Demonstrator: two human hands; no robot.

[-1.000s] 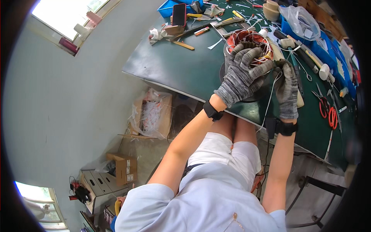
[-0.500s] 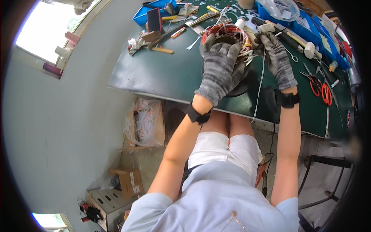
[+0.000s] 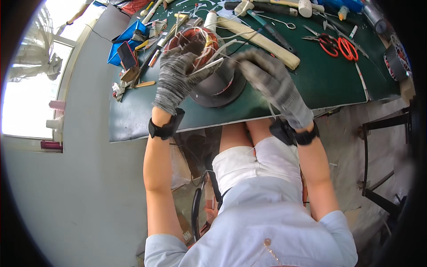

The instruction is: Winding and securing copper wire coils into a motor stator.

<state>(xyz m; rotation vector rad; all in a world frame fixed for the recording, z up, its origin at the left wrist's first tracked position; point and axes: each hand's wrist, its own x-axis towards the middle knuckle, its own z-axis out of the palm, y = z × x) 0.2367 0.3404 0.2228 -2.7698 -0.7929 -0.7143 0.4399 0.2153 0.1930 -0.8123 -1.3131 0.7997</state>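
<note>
A motor stator [image 3: 213, 86] in a dark round housing stands on the green table, its red-brown copper windings [image 3: 181, 41] facing up. White-sleeved lead wires [image 3: 209, 66] stick out of the near right side of the coil. My left hand [image 3: 175, 78], in a grey knitted glove, is closed over the stator's near left rim, its thumb beside a white sleeve. Right of the coil, my gloved right hand [image 3: 269, 78] has its fingers pinched together, somewhat blurred by motion. A piece of white cord [image 3: 271, 109] hangs below that hand; its grip point is hidden.
A white thread spool [image 3: 210, 21] and a pale wooden bar [image 3: 262, 42] lie behind the stator. To the right are red-handled scissors [image 3: 347, 48], pliers and a mallet [image 3: 305, 8]. A blue bin [image 3: 126, 40] and a phone [image 3: 127, 55] sit at left. Another stator [image 3: 396, 62] stands far right.
The view has turned right, so table and stator appear further left. My right hand has come away from the tools behind and nearer the coil's right side. My left hand stays on the stator.
</note>
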